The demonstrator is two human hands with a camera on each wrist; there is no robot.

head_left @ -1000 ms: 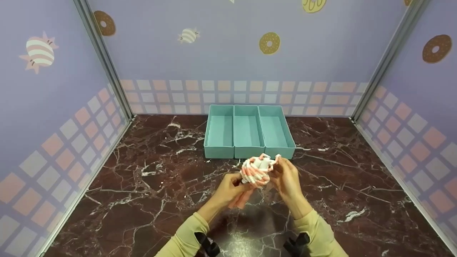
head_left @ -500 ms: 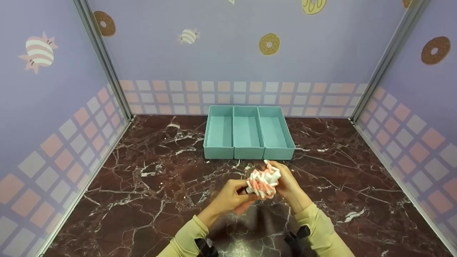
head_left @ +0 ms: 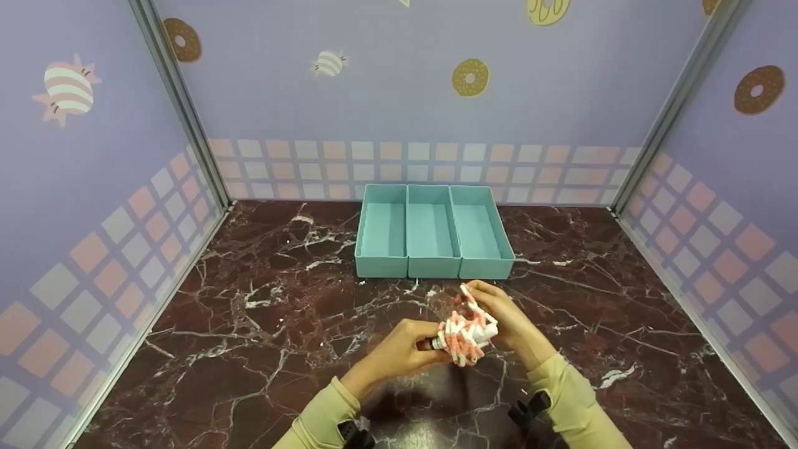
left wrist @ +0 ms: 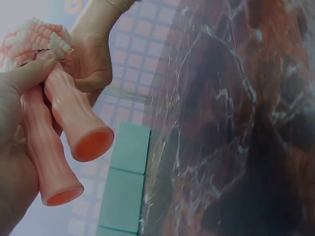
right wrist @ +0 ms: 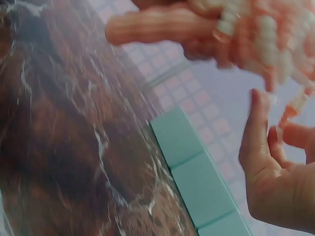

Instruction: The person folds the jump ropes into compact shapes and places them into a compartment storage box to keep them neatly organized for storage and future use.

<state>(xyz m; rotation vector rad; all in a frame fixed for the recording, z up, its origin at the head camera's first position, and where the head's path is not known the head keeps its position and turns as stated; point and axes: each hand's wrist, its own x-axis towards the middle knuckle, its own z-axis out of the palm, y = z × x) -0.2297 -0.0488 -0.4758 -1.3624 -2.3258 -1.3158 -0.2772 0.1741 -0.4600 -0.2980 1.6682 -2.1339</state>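
A beaded jump rope in pink and white is wound into a tight bundle between my hands, held over the table. My left hand grips it near its two pink handles, thumb pressed across their upper ends. Their hollow ends point away from the bundle in the left wrist view; from the head they are mostly hidden. On the far right side of the bundle, my right hand pinches a loose strand of the beads between thumb and fingers. That strand runs from the bundle up to the fingertips.
Three turquoise bins stand side by side at the back middle of the dark marbled table. Purple walls with pink and white checks close off the back and both sides.
Both hands have shifted right and slightly nearer with the bundle. The bundle has turned, so the pink handles no longer show below the left hand. A loose strand now stretches up to the right fingers.
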